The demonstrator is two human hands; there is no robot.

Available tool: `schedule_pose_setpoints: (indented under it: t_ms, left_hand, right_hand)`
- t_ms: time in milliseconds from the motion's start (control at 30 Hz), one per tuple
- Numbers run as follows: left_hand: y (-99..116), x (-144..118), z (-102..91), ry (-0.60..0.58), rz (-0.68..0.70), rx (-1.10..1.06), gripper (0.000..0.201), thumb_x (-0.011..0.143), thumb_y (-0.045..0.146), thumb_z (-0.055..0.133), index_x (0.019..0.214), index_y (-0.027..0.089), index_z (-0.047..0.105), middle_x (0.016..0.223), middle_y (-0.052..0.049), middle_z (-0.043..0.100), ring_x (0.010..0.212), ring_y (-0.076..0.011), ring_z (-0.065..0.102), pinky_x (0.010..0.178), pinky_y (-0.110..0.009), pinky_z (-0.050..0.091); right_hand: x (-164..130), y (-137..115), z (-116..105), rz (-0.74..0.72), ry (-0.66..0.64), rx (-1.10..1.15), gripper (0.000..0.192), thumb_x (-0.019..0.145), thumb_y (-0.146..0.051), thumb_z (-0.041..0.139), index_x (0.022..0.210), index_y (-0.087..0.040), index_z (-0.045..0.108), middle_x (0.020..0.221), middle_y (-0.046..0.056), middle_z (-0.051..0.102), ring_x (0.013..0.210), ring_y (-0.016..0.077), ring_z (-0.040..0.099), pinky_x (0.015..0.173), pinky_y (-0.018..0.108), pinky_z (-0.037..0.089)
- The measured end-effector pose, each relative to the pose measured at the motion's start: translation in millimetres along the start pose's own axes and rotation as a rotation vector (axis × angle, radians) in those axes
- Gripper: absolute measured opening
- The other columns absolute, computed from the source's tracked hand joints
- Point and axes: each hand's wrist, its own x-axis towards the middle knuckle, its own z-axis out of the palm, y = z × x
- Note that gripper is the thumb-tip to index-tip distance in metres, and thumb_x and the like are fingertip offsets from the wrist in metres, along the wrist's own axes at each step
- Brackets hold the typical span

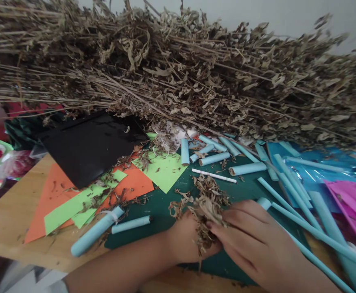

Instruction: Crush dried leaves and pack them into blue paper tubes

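Much of my left hand (pixel 185 240) is hidden behind the clump of crumbled brown dried leaves (pixel 206 215) I am holding, so I can only see its wrist side and cannot tell how its fingers sit; it looks cupped under the clump. My right hand (pixel 251 240) covers the clump's right edge, fingers bent narrow and pinching into the leaves at lower centre of the frame. Both forearms are cut off by the bottom edge. The clump sits between my two hands, touching both, just above the dark green cutting mat (pixel 165 207). The huge heap of dry brown stalks and withered leaves (pixel 178 69) fills the whole upper half and hides whatever lies behind it. Under its lower edge, at centre left, a glossy black sheet (pixel 89 146) is partly buried. Rolled pale blue paper tubes (pixel 247 168) scatter across centre and right, several running out of the frame at lower right. Orange and lime green paper sheets (pixel 129 185) lie left of the mat on the wooden table (pixel 9 215).
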Motion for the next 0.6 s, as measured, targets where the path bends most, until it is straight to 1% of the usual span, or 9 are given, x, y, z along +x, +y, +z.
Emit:
schedule_pose_setpoints:
  t_ms: [67,100,200,300,367,467,600]
  left_hand:
    - [3.5,0.6,-0.8,-0.065,0.071,-0.067,0.018,0.059,0.003,0.052,0.067,0.018,0.054,0.068,0.0,0.061,0.07,-0.0144,0.058,0.071,-0.024,0.047]
    - [4.8,0.4,-1.4,-0.097,0.104,-0.076,0.018,0.06,0.002,0.05,0.068,0.018,0.054,0.069,0.0,0.061,0.07,-0.0147,0.058,0.073,-0.025,0.046]
    - [5.0,-1.7,-2.6,-0.134,0.119,-0.013,0.016,0.064,0.003,0.047,0.065,0.019,0.052,0.066,0.0,0.059,0.073,-0.0161,0.057,0.074,-0.028,0.045]
    - [1.6,-4.3,-2.2,-0.142,0.125,0.057,0.013,0.068,0.008,0.047,0.06,0.019,0.047,0.057,0.002,0.054,0.063,-0.0144,0.055,0.065,-0.026,0.046]
    - [0.1,-4.9,-2.0,-0.132,0.127,0.092,0.012,0.069,0.012,0.048,0.06,0.019,0.045,0.054,0.002,0.051,0.056,-0.0128,0.053,0.059,-0.024,0.045]
    - [1.9,-3.5,-2.8,-0.121,0.124,0.134,0.011,0.068,0.014,0.05,0.061,0.018,0.044,0.056,0.001,0.051,0.054,-0.0123,0.051,0.057,-0.023,0.043]
    - [8.2,-0.8,-5.5,-0.133,0.12,0.205,0.012,0.069,0.016,0.05,0.058,0.017,0.044,0.059,0.0,0.052,0.062,-0.0138,0.052,0.061,-0.024,0.042]
  right_hand:
    - [-3.3,1.2,0.9,0.031,-0.015,-0.004,0.018,0.075,-0.011,0.046,0.09,-0.019,0.052,0.074,0.003,0.059,0.071,0.0142,0.051,0.064,0.028,0.042]
    - [-4.6,1.6,1.3,0.056,-0.028,-0.001,0.017,0.075,-0.011,0.047,0.09,-0.018,0.051,0.075,0.003,0.059,0.072,0.014,0.052,0.065,0.027,0.042]
    - [-5.5,1.6,2.4,0.093,-0.023,0.023,0.009,0.077,-0.013,0.047,0.083,-0.019,0.05,0.073,0.002,0.059,0.071,0.013,0.053,0.065,0.025,0.042]
    - [-2.6,0.9,3.6,0.026,0.019,0.056,0.014,0.08,-0.012,0.04,0.076,-0.02,0.051,0.069,0.0,0.06,0.063,0.0114,0.052,0.06,0.024,0.041]
    - [-1.8,0.7,4.4,-0.011,0.036,0.085,0.015,0.081,-0.014,0.041,0.073,-0.02,0.053,0.068,-0.001,0.06,0.061,0.0112,0.051,0.058,0.025,0.041]
    - [-4.6,0.2,4.6,0.014,0.041,0.092,0.011,0.079,-0.022,0.047,0.074,-0.02,0.057,0.075,0.001,0.06,0.071,0.0141,0.05,0.065,0.028,0.04]
    - [-6.3,-4.1,0.7,0.108,-0.004,0.036,0.015,0.077,-0.026,0.047,0.072,-0.02,0.06,0.089,0.006,0.055,0.082,0.0183,0.046,0.072,0.033,0.038]
